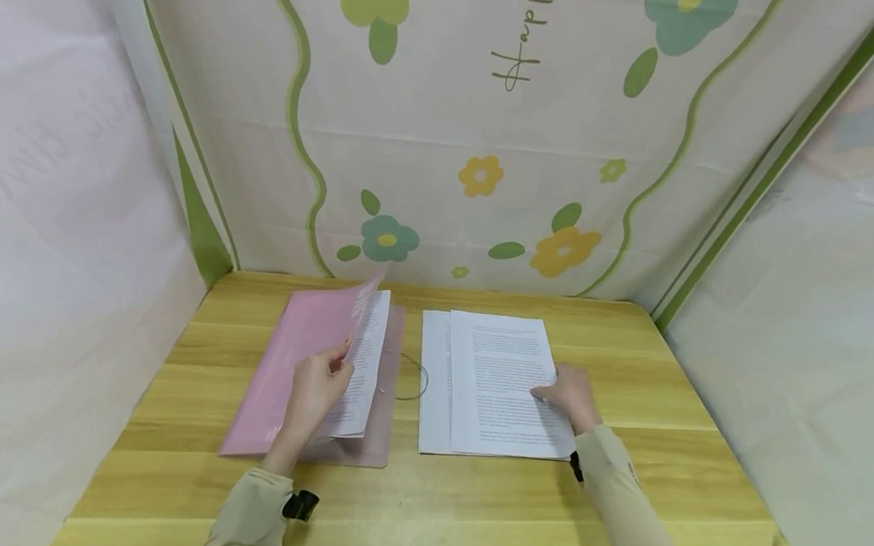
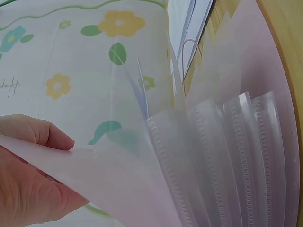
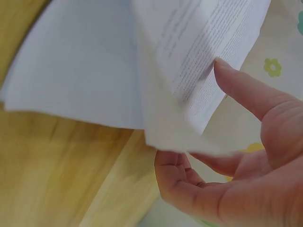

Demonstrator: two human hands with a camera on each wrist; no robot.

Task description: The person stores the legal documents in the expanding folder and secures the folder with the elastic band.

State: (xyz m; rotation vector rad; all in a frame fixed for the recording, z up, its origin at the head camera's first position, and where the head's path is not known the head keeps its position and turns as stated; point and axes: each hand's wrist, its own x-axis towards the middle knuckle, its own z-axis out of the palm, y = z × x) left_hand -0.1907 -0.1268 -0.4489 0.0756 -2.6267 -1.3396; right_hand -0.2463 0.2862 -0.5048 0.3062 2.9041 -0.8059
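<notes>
A pink folder (image 1: 291, 340) lies part-open on the left of the table. My left hand (image 1: 320, 387) pinches its raised cover (image 2: 104, 175) between thumb and fingers. Under the cover shows a printed page (image 1: 367, 361); the left wrist view shows several clear plastic sleeves (image 2: 239, 161) with punched edges, standing fanned. To the right lies a small stack of papers, the top printed sheet (image 1: 510, 369) overlapping another sheet (image 1: 434, 382). My right hand (image 1: 572, 394) holds the right edge of the printed sheet, thumb on the print and fingers beneath; its edge lifts and bends in the right wrist view.
A thin elastic loop (image 1: 423, 382) sticks out from the folder's right edge toward the papers. The wooden table (image 1: 436, 507) is bounded by a flower-patterned fabric wall (image 1: 429, 140) at the back and fabric walls on both sides. Black straps circle both wrists.
</notes>
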